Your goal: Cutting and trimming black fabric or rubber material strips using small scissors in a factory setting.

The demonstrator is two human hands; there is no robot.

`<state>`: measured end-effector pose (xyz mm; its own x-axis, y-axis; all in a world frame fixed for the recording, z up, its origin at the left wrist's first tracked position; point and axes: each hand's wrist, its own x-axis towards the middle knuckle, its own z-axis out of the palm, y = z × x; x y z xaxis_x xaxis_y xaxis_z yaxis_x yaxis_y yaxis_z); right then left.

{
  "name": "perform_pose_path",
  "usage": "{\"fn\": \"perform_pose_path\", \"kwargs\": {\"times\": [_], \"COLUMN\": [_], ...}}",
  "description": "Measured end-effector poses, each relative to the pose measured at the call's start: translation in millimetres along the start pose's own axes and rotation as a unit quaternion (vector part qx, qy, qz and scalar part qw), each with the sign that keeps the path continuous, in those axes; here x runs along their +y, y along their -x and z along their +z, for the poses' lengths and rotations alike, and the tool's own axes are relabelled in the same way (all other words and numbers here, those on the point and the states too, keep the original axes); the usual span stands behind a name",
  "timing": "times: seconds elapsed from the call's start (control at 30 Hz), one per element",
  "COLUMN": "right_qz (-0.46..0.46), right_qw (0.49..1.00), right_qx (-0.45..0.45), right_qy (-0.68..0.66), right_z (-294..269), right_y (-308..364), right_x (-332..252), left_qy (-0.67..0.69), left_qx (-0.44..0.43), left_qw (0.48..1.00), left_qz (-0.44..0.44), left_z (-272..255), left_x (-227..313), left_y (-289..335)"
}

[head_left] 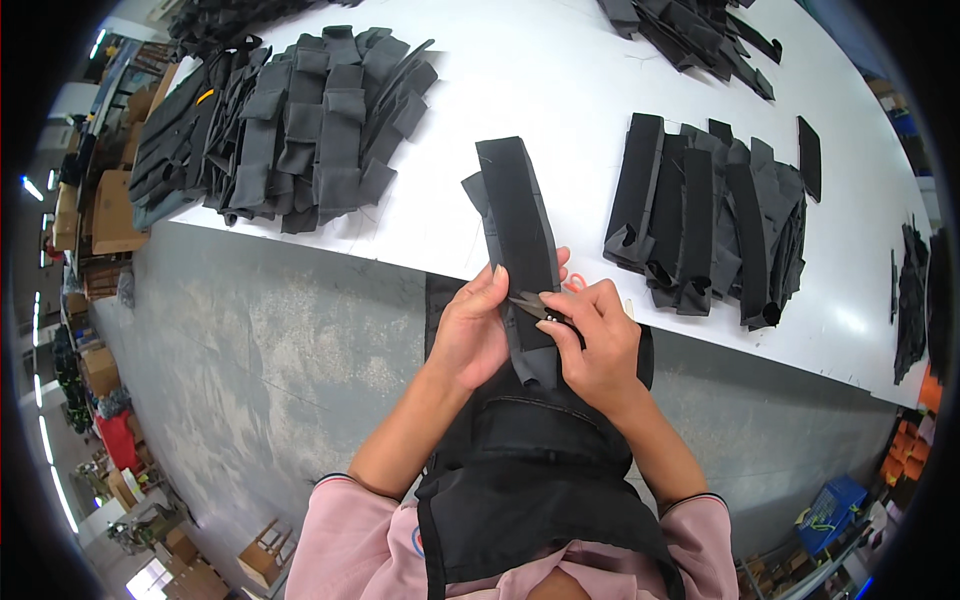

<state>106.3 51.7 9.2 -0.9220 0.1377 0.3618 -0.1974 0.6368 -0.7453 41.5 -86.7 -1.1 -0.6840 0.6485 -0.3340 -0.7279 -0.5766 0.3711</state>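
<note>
Pink short sleeves (350,535) and a black cloth apron (540,500) cover me, below the near edge of a smooth white table (480,90). Across that edge reaches a long, flat, black-and-grey fabric strip (520,215); my left hand (472,332) holds it, thumb in front, fingertips behind. Pinched in my right hand (607,345), small pointed metal snips (530,304) overlap the strip. Dark grey fabric pieces (340,130) pile on the table's left; black folded strips (700,200) lie on its right.

Cloth strip (520,215), blk, matt; snips (530,303) w/ smooth metal blades, slight sheen; apron (540,505), matt blk cloth; shirt (350,540), pink cloth, matt; counter (500,90), smooth wht, glossy; flr (260,330), grey, scuffed, dull sheen; box (115,220), brn cardboard, matt.
</note>
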Motion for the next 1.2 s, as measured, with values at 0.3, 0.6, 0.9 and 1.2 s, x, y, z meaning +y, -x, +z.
{"fn": "perform_pose_path", "kwargs": {"times": [0.3,0.6,0.9,1.2], "right_qz": [0.015,0.068,0.113,0.096], "right_qw": [1.0,0.997,0.99,0.989], "right_qx": [-0.013,0.03,0.058,0.023], "right_qy": [0.009,-0.005,-0.065,-0.108], "right_z": [1,-12,-12,-10], "right_y": [6,15,20,19], "right_x": [4,7,8,7], "left_qy": [-0.032,-0.095,-0.074,-0.115], "left_qx": [0.038,0.096,0.118,0.116], "left_qw": [0.999,0.991,0.99,0.986], "left_qz": [0.0,0.005,-0.034,-0.031], "left_z": [-6,-7,0,-1], "left_x": [-2,9,12,11], "left_y": [1,7,10,9]}}
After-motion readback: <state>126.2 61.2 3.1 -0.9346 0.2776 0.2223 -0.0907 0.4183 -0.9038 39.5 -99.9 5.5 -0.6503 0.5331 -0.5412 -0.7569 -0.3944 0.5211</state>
